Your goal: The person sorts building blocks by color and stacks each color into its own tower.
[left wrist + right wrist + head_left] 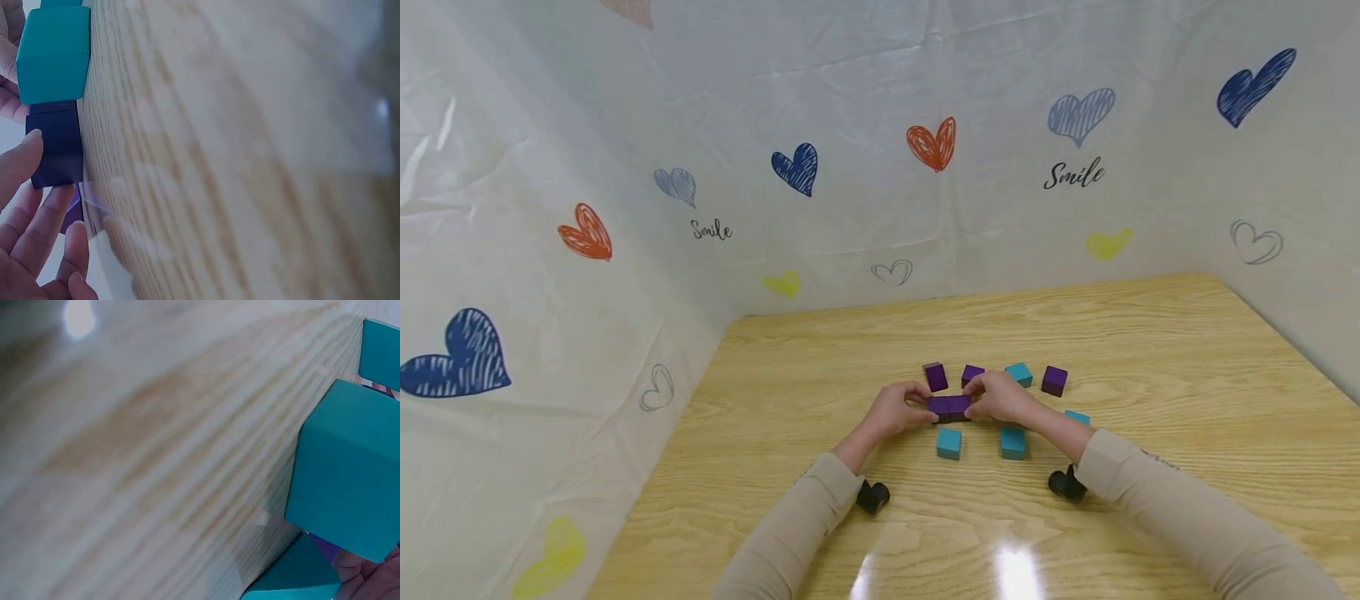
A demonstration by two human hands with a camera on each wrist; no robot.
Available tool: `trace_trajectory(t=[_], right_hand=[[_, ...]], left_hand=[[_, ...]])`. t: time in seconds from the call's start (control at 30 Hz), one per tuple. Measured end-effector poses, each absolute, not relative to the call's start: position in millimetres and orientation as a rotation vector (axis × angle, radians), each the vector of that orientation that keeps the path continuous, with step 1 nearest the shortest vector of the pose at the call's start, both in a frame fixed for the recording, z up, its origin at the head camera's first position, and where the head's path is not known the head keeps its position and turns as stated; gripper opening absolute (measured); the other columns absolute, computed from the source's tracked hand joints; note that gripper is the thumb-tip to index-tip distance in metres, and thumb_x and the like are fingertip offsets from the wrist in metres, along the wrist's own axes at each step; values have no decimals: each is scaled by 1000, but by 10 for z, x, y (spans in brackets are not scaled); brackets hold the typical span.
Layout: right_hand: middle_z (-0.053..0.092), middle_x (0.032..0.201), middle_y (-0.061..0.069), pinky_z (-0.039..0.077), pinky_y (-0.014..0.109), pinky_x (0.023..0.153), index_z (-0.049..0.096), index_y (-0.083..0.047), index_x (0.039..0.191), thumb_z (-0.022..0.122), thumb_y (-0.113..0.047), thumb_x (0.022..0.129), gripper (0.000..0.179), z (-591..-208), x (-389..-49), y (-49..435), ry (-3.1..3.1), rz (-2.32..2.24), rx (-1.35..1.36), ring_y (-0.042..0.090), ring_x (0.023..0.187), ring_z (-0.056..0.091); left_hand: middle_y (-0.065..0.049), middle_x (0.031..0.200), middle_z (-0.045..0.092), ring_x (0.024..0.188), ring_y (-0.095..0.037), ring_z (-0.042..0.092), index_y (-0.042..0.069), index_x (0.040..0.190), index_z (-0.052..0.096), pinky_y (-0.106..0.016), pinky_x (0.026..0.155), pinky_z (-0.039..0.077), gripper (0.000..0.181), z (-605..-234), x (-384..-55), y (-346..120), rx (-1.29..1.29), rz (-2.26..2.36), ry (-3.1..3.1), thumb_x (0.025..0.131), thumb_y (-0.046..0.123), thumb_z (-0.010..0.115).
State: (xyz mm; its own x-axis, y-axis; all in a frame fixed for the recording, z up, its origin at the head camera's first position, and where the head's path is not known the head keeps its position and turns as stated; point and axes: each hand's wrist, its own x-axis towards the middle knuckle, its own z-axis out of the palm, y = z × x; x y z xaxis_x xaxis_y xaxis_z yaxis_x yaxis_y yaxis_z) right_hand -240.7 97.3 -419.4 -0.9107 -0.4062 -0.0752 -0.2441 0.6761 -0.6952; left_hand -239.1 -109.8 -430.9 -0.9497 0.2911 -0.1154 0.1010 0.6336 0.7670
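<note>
Two purple blocks stand side by side on the table in the head view, their near sides meeting. My left hand [895, 407] pinches the left purple block [939, 408] between thumb and fingers; in the left wrist view the thumb lies on the near face of this dark block [57, 147]. From the other end, my right hand [1002, 397] grips the right purple block [959, 407]. A teal block [948, 443] lies just in front of the pair. In the right wrist view another teal block [350, 475] hides most of the right hand [375, 575].
Behind the hands lie purple blocks [936, 377] and a teal block [1019, 374], with another purple block [1054, 381] farther right. Teal blocks [1012, 443] also sit below and beside the right forearm. A heart-printed sheet [850, 225] borders the wooden table [820, 350].
</note>
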Motion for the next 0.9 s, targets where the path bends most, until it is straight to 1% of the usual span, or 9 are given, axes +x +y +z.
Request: trace_trajectory(t=[0.23,0.4,0.53,0.67,0.8,0.9], right_hand=[[65,94,14,50,32,72,63,7,103,72,-6,76,32,-4188,-2402,966,2672,-1059,-546,25,86,61],[65,94,13,49,34,73,62,7,106,70,-10,78,33,-4098,-2390,978,2696,-1040,-536,25,87,60],[63,98,16,49,37,75,61,7,109,68,-12,81,34,-3958,-2445,1032,2735,-1020,-526,29,91,58],[62,104,21,48,40,78,59,7,112,66,-10,82,35,-3866,-2523,1089,2805,-976,-524,34,97,56],[59,108,23,48,40,78,57,7,116,66,-7,82,38,-3873,-2584,1113,2825,-936,-519,37,101,55],[58,110,25,48,39,77,54,7,120,67,-7,81,44,-3913,-2621,1112,2799,-920,-496,37,99,55]], left_hand=[[-4,96,65,92,-18,59,9,100,64,-33,81,47,29,-4292,-2385,-1090,289,1225,2611,75,15,76],[-4,97,65,92,-19,59,9,100,64,-33,81,47,28,-4287,-2379,-1086,285,1230,2603,76,15,75],[-5,96,65,91,-19,59,8,99,64,-31,79,47,28,-4295,-2389,-1083,283,1241,2598,75,15,76],[-4,96,64,91,-19,59,8,99,64,-31,79,47,28,-4306,-2397,-1088,287,1230,2602,75,15,76],[-3,97,64,91,-18,58,9,100,63,-32,80,47,28,-4321,-2397,-1097,299,1212,2610,75,16,76],[-2,97,64,91,-17,58,10,100,63,-32,80,46,28,-4333,-2400,-1098,296,1209,2608,76,17,75]])
